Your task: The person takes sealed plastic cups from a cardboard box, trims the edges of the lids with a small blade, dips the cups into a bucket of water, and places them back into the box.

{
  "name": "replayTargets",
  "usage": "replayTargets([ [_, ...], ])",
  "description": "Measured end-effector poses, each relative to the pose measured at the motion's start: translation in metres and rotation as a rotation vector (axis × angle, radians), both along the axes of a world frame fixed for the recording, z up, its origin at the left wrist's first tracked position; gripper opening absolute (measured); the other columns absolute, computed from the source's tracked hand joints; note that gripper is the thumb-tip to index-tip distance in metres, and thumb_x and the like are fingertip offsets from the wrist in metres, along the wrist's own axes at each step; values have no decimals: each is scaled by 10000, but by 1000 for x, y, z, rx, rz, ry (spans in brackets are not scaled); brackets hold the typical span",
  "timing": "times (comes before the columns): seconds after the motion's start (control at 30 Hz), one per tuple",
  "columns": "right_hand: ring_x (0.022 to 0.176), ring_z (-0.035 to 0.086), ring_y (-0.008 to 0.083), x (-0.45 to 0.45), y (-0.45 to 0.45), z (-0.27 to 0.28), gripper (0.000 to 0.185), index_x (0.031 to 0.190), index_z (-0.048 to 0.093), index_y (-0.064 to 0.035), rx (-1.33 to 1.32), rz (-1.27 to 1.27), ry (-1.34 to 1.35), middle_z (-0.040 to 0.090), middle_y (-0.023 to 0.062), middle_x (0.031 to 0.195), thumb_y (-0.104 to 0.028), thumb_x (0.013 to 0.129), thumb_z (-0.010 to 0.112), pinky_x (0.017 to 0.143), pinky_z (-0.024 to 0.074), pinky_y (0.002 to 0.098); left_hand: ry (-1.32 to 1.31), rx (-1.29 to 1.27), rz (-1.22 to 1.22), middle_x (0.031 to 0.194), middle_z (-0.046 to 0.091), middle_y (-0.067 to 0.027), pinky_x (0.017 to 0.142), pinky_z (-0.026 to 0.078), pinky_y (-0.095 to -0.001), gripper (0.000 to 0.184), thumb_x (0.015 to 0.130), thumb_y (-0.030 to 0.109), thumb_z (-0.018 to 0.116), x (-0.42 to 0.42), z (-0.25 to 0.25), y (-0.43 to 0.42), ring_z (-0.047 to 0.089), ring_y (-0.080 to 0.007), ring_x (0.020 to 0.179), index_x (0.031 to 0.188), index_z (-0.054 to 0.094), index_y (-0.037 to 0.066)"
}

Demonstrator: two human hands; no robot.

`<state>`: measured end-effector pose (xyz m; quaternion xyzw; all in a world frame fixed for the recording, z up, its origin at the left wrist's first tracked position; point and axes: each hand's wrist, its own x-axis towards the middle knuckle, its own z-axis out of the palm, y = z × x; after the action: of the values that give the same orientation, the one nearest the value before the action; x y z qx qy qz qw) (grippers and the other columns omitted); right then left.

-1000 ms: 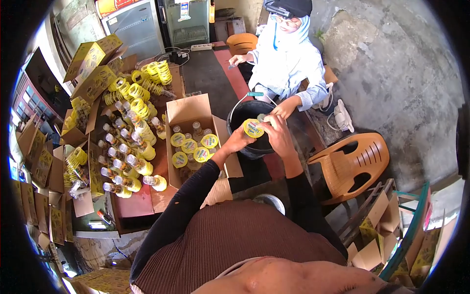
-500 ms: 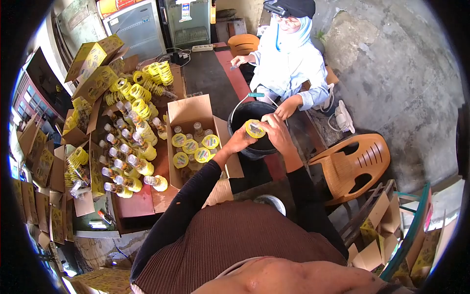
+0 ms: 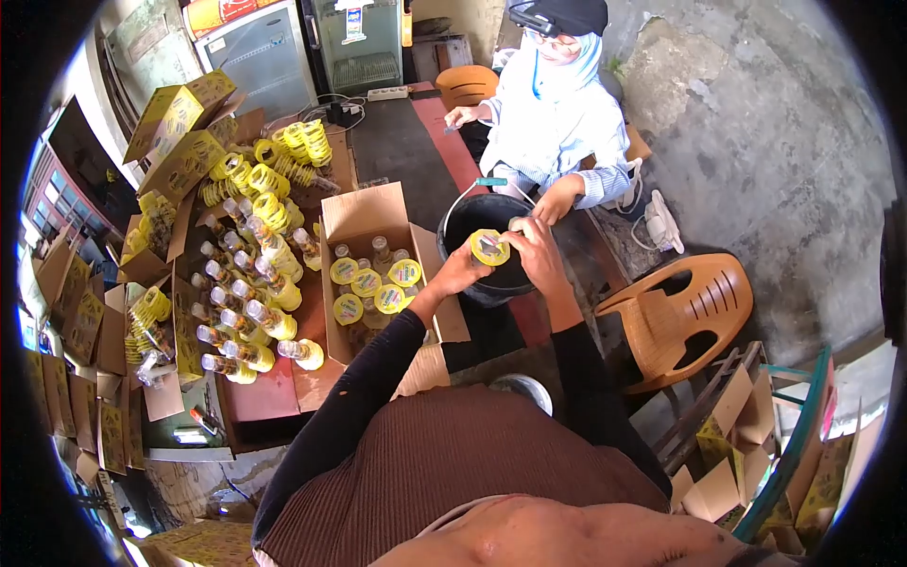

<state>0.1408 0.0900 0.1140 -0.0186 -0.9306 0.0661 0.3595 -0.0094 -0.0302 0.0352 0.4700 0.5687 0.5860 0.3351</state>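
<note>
our left hand (image 3: 458,271) is wrapped round the side of a yellow-lidded cup (image 3: 484,244), lid up, over the mouth of the black bucket (image 3: 463,219). our right hand (image 3: 539,265) bends in from the other side, fingers bunched at the lid's edge; we cannot tell whether they pinch it or only rest against it. the lid shows a dark patch, and we cannot tell a tear from a shine.

to do this well, we'd let the left hand do the steadying: a light, even hold, since a thin cup would likely give under a squeeze, with the lid level. the right fingers should work close to the rim in small moves, so that any drip falls inside the bucket.

as for edges, the bucket's green handle grip (image 3: 491,181) stands up on the far side, and a co-worker's hand (image 3: 559,197) is just beyond our right knuckles, so we'd not swing that way. on our left, the open carton (image 3: 364,210) of yellow-topped cups (image 3: 366,282) has a flap near our wrist, with capped bottles (image 3: 277,321) farther out. an orange chair (image 3: 652,326) stands right of our right forearm. our best room looks to be upward and back toward our chest.
</note>
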Motion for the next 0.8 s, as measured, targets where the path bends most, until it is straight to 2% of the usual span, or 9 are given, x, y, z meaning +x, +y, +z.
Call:
replayTargets([
  [0.2, 961, 566, 295, 24, 7, 0, 166, 921, 703, -73, -98, -155, 162, 558, 92, 963, -19, 792, 613, 828, 469, 409, 89, 47, 34, 1207, 626, -90, 1029, 417, -325, 642, 761, 55, 736, 6, 10, -2, 565, -172, 1168, 1349, 478, 56],
  [0.3, 938, 559, 301, 42, 8, -5, 169, 929, 709, -57, -148, -212, 241, 551, 110, 953, 14, 814, 607, 811, 465, 406, 108, 46, 46, 1250, 609, -90, 1037, 413, -330, 620, 794, 102, 747, 4, 14, -1, 542, -178, 1201, 1346, 470, 47],
  [0.37, 909, 540, 297, 56, 9, -13, 178, 952, 708, -52, -177, -237, 300, 522, 111, 936, 30, 849, 588, 789, 454, 387, 168, -49, 134, 1218, 622, -135, 993, 454, -363, 586, 776, 174, 778, -1, 16, -1, 591, -254, 1160, 1284, 509, 57],
  [0.4, 909, 540, 297, 62, 7, -16, 178, 952, 708, -52, -177, -241, 301, 522, 111, 936, 30, 849, 588, 789, 454, 387, 169, -49, 131, 1218, 622, -135, 993, 454, -363, 586, 776, 174, 778, -6, 9, 3, 591, -254, 1160, 1284, 509, 57],
  [0.47, 893, 524, 291, 73, 0, -23, 179, 953, 707, -53, -245, -273, 302, 498, 96, 928, 44, 860, 589, 774, 449, 384, 535, -121, 321, 1167, 623, -157, 953, 486, -429, 635, 717, 292, 813, -15, -14, 11, 597, -343, 1126, 1239, 543, 52],
  [0.5, 897, 514, 280, 78, 0, -32, 191, 955, 708, -54, -271, -295, 271, 479, 84, 923, 65, 870, 585, 769, 447, 378, 616, -197, 318, 1171, 584, -164, 930, 494, -475, 684, 694, 400, 816, -13, -3, 5, 585, -382, 1119, 1251, 561, 95],
  [0.53, 897, 514, 280, 83, -5, -38, 191, 955, 708, -54, -273, -296, 270, 479, 84, 923, 65, 870, 585, 769, 447, 378, 616, -199, 317, 1171, 584, -164, 930, 494, -475, 684, 694, 400, 816, -10, 0, 2, 585, -382, 1119, 1251, 561, 95],
  [0.63, 907, 508, 271, 93, -18, -53, 208, 965, 709, -58, -381, -337, 228, 472, 81, 932, 78, 870, 584, 770, 444, 369, 778, -515, 221, 1224, 492, -168, 917, 491, -520, 732, 672, 469, 817, -6, 0, -1, 557, -410, 1140, 1284, 566, 156],
  [0.8, 916, 500, 246, 102, -32, -74, 214, 970, 712, -55, -541, -346, 251, 465, 69, 959, 89, 879, 583, 791, 461, 357, 882, -625, 200, 1285, 474, -173, 950, 457, -552, 808, 709, 422, 791, 4, 3, -6, 509, -402, 1209, 1389, 451, 148],
])
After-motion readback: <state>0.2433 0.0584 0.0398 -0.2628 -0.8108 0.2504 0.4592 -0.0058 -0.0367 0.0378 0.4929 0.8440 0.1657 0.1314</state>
